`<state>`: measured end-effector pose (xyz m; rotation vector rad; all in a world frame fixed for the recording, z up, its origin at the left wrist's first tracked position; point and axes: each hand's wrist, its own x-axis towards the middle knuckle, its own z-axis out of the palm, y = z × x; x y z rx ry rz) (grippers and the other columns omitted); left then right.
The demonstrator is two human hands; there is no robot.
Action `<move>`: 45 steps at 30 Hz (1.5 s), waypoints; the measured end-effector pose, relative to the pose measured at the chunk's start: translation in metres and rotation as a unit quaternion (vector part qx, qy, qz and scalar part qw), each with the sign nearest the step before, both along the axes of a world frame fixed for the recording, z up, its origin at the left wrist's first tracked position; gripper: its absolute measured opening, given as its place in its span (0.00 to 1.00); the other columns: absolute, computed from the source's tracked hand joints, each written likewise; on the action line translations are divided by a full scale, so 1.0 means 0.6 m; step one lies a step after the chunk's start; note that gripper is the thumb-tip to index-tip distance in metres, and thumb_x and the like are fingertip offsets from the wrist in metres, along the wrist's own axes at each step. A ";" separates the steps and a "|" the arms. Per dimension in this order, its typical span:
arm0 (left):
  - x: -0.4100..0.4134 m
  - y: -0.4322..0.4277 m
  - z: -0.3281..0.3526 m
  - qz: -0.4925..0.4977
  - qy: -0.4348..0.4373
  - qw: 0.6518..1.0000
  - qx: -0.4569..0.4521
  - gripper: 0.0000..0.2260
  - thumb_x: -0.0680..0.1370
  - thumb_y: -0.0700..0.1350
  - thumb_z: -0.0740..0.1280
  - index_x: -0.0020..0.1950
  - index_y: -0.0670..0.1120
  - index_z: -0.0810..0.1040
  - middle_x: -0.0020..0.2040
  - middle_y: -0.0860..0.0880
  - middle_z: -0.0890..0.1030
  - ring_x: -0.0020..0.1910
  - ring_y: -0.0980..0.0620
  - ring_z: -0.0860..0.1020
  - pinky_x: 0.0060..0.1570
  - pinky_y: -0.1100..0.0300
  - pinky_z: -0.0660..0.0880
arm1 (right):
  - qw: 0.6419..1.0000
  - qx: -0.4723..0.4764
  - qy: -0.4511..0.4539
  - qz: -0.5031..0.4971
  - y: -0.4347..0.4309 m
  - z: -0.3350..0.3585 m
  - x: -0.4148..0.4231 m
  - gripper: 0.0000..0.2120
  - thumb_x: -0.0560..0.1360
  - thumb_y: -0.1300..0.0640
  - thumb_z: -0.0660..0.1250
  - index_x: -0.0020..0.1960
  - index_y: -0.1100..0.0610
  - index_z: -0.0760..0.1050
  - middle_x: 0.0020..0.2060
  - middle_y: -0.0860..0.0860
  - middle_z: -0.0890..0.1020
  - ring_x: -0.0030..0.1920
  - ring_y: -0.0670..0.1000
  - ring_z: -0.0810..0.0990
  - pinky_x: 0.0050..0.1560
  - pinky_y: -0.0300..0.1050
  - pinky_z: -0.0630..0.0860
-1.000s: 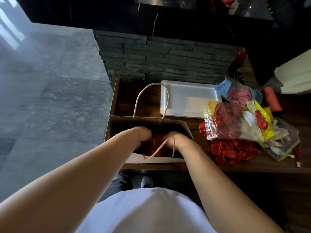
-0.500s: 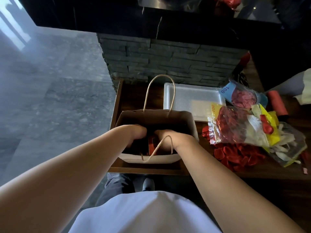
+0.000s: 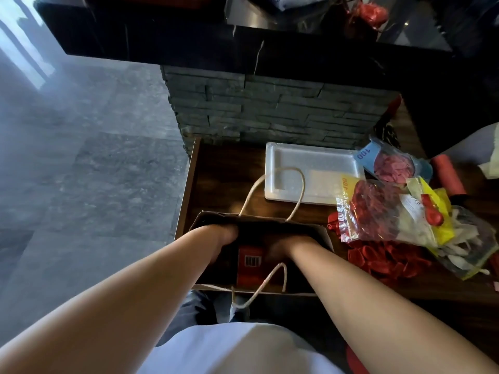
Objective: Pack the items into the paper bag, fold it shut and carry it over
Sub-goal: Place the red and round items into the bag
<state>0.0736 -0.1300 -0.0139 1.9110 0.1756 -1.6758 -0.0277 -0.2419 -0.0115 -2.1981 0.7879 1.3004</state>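
A brown paper bag (image 3: pixel 322 233) with rope handles stands open at the front left corner of the dark wooden table (image 3: pixel 224 168). Both my hands reach down into it. My left hand (image 3: pixel 224 238) is at the bag's left side, my right hand (image 3: pixel 280 248) at its right. Between them a red box with a barcode (image 3: pixel 249 261) lies inside the bag. The fingers of both hands are deep in shadow, so their grip is unclear.
A white foam tray (image 3: pixel 313 168) lies behind the bag. To the right are plastic packets of red balloons (image 3: pixel 378 209), pink balloons (image 3: pixel 394 166) and white balloons (image 3: pixel 469 238), loose red balloons (image 3: pixel 386 260) and a red roll (image 3: pixel 448 176). A stone wall stands behind.
My hands have spread apart and gone deeper inside the bag, which uncovers the red box with the barcode. The near rope handle has dropped over the front rim.
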 end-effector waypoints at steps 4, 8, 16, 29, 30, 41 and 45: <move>-0.004 0.001 -0.009 0.045 0.028 0.999 -0.005 0.22 0.74 0.62 0.66 0.51 0.43 0.82 0.39 0.43 0.86 0.39 0.44 0.83 0.43 0.53 0.79 | 0.998 0.011 -0.059 -0.029 0.005 0.012 0.007 0.28 0.75 0.51 0.64 0.73 0.54 0.64 0.69 0.56 0.72 0.66 0.58 0.73 0.57 0.46 0.70; 0.001 -0.003 -0.008 0.115 0.021 0.993 -0.035 0.22 0.74 0.64 0.63 0.41 0.46 0.80 0.31 0.44 0.84 0.32 0.46 0.81 0.34 0.57 0.78 | 0.938 0.036 -0.192 -0.286 0.020 0.033 -0.015 0.31 0.64 0.51 0.76 0.65 0.53 0.73 0.58 0.55 0.80 0.54 0.55 0.80 0.48 0.46 0.76; -0.008 -0.002 0.003 0.028 0.110 0.993 -0.031 0.23 0.68 0.63 0.71 0.55 0.48 0.78 0.48 0.44 0.84 0.47 0.42 0.82 0.43 0.49 0.78 | 0.746 0.251 -0.149 -0.599 0.044 0.028 -0.046 0.12 0.72 0.69 0.67 0.53 0.59 0.74 0.40 0.59 0.79 0.44 0.60 0.79 0.46 0.61 0.78; -0.020 -0.009 0.010 0.053 0.013 0.998 -0.043 0.05 0.77 0.42 0.67 0.46 0.40 0.78 0.37 0.42 0.82 0.34 0.44 0.80 0.41 0.49 0.77 | 0.875 0.091 -0.165 -0.446 0.019 0.034 -0.042 0.20 0.72 0.51 0.68 0.61 0.58 0.75 0.44 0.53 0.79 0.49 0.54 0.77 0.51 0.46 0.73; -0.021 -0.010 0.012 0.060 0.018 0.997 -0.048 0.06 0.77 0.43 0.67 0.45 0.40 0.78 0.34 0.42 0.82 0.33 0.44 0.81 0.39 0.50 0.77 | 0.879 0.094 -0.162 -0.438 0.019 0.034 -0.044 0.18 0.73 0.52 0.68 0.61 0.57 0.75 0.40 0.51 0.77 0.45 0.52 0.75 0.46 0.44 0.72; -0.032 -0.007 0.014 -0.022 -0.014 1.000 -0.011 0.14 0.82 0.41 0.56 0.39 0.42 0.75 0.19 0.47 0.79 0.23 0.49 0.78 0.27 0.59 0.76 | 0.948 0.058 -0.145 -0.278 0.028 0.060 -0.053 0.17 0.79 0.57 0.58 0.63 0.63 0.74 0.54 0.60 0.77 0.53 0.57 0.75 0.51 0.47 0.70; -0.011 -0.004 0.023 0.035 -0.016 0.999 -0.003 0.14 0.80 0.49 0.61 0.41 0.41 0.77 0.29 0.44 0.81 0.29 0.46 0.79 0.31 0.58 0.76 | 0.978 0.007 -0.146 -0.147 0.033 0.067 -0.039 0.12 0.80 0.59 0.56 0.44 0.62 0.75 0.35 0.52 0.71 0.42 0.55 0.73 0.41 0.43 0.69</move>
